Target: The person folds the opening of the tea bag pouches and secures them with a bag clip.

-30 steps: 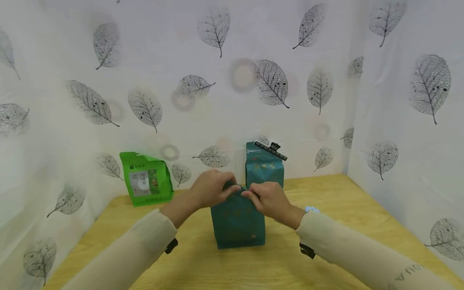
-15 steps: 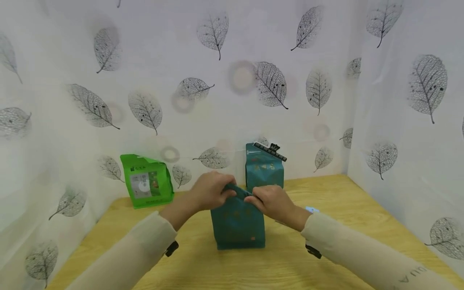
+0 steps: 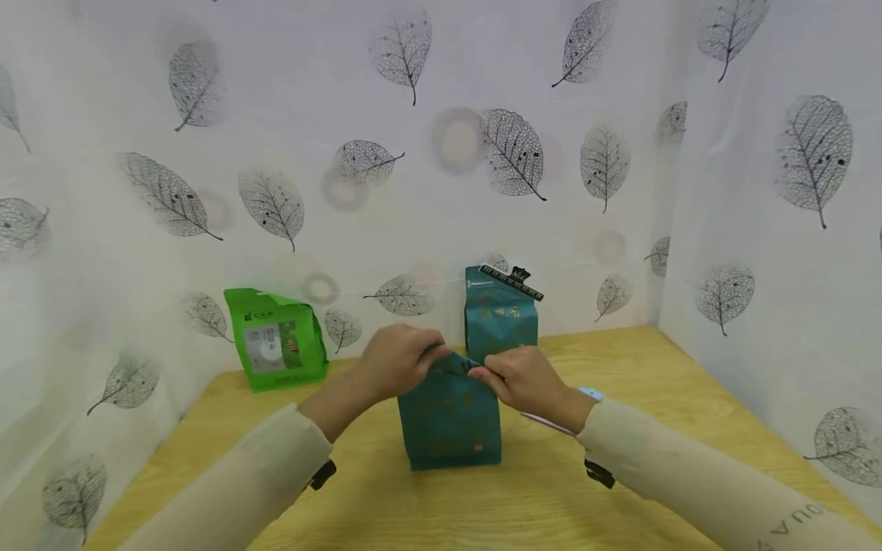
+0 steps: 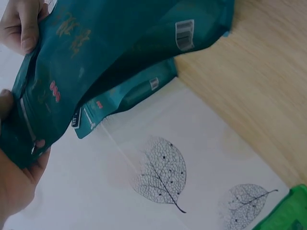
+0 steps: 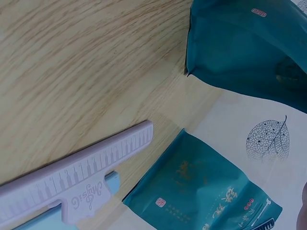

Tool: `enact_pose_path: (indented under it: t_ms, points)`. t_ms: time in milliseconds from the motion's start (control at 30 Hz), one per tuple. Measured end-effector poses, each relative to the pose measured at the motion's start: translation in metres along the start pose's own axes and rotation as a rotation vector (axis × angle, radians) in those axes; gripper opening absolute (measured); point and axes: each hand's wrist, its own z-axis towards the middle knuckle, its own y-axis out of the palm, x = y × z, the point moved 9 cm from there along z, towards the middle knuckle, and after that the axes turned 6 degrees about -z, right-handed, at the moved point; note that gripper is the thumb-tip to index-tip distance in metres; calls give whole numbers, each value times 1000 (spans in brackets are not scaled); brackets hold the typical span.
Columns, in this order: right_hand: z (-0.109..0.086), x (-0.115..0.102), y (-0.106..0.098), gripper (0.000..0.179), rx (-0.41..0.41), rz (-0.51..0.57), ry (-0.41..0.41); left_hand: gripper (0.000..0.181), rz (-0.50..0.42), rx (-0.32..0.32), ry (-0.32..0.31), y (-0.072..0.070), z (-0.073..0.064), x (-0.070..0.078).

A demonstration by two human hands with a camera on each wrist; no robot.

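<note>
A teal foil pouch (image 3: 451,428) with gold lettering stands upright on the table in front of me. My left hand (image 3: 400,358) pinches the left side of its top edge between thumb and fingers. At the right end of that edge, my right hand (image 3: 527,379) grips with the thumb on the near side. The edge runs slanting down from left to right between them. In the left wrist view, the pouch (image 4: 96,62) shows a pale tear or seal line near its top. Most of the right hand is out of the right wrist view.
Behind stands a second teal pouch (image 3: 501,325) with a black piano-key clip (image 3: 511,282) on its slanted top. A green pouch (image 3: 279,344) is at the back left. Right of the front pouch lie a lilac "Music" clip (image 5: 81,172) and a light-blue clip (image 5: 45,220). Leaf-printed curtains enclose the table (image 3: 620,474).
My right hand has shifted slightly right, away from the left hand. More of the pouch's top edge shows between them, drawn straighter than before. The pouch base stays in place.
</note>
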Motion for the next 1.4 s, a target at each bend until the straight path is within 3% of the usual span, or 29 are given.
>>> enact_pose_path:
  t_ms: [100,267,367,500,633,733,1000,1167,1267,1400]
  points:
    - [1,-2,-2,52,10,-5,-13,18,5,41,2,-1,0,-1]
    - [5,-4,-6,52,29,1,-38,18,28,53,-15,-2,0,-3]
    - [7,-6,-4,52,17,-9,-56,26,149,36,-7,-3,4,2]
    - [5,-10,-4,52,33,-27,-87,47,347,8,58,2,11,15]
    - [3,-13,-5,51,66,-50,-108,53,464,43,120,6,12,25]
    - [4,-16,-6,51,78,-68,-133,50,488,59,124,7,12,26]
    - [4,-17,-6,49,84,-72,-154,17,518,-76,99,17,21,33]
    - [3,-20,-6,48,85,-65,-181,28,574,-41,56,22,25,36]
    - [1,-21,-5,47,90,-59,-192,28,576,-44,85,26,24,38]
    - [1,-20,-2,46,81,-27,-191,27,547,-94,122,27,21,36]
